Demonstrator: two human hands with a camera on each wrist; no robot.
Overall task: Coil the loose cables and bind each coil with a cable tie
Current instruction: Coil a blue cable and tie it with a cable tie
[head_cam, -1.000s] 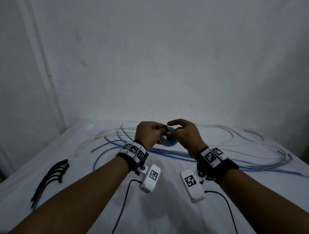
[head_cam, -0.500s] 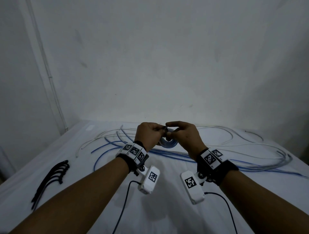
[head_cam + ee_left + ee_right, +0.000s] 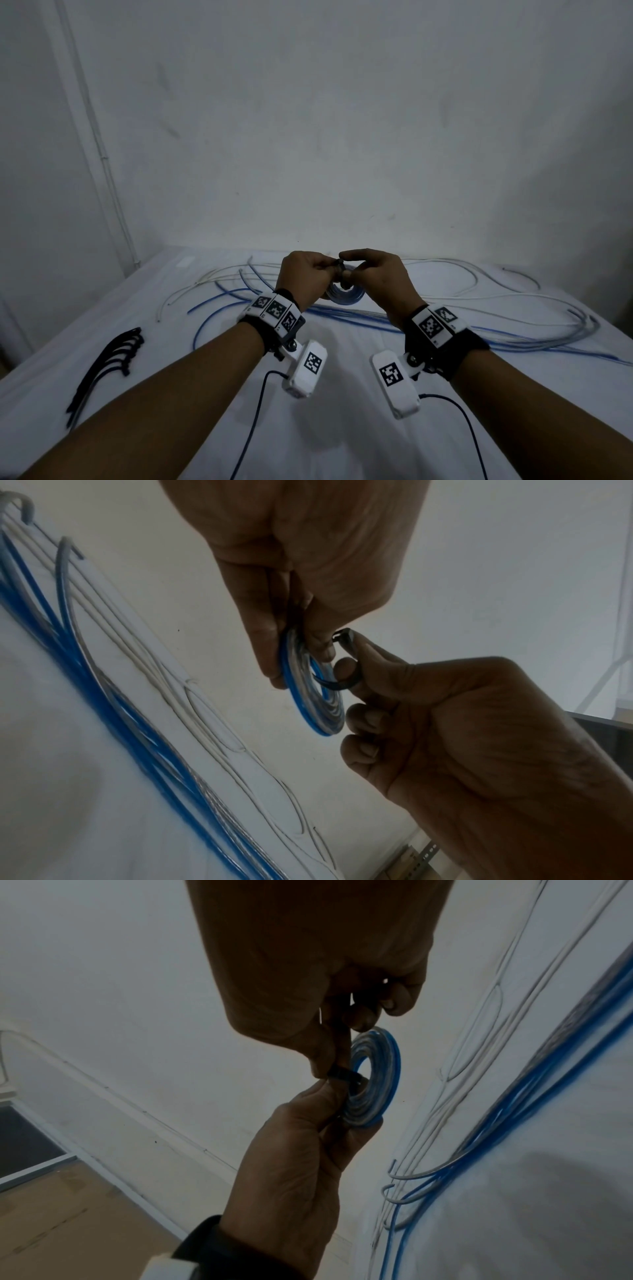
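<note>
A small coil [image 3: 344, 295] of blue and clear cable hangs between my two hands above the white table [image 3: 342, 428]. My left hand [image 3: 327, 272] grips the coil's [image 3: 318, 712] upper side with curled fingers [image 3: 270, 653]. A black cable tie [image 3: 337, 686] loops through the coil's [image 3: 380, 1074] hole. My right hand [image 3: 351, 270] pinches this tie [image 3: 342, 1075] between thumb and forefinger, beside the left hand's fingers [image 3: 329, 1099]. The tie's head [image 3: 346, 635] sticks up by my right fingertip. Most of the strap is hidden by my fingers.
Several loose blue cables [image 3: 349, 317] and white cables [image 3: 479, 284] lie spread across the far half of the table. A bundle of black cable ties [image 3: 106, 363] lies at the left. The wall stands right behind the table.
Both hands stay together at the coil. The coil hangs a little lower below my fingers than one second ago.
</note>
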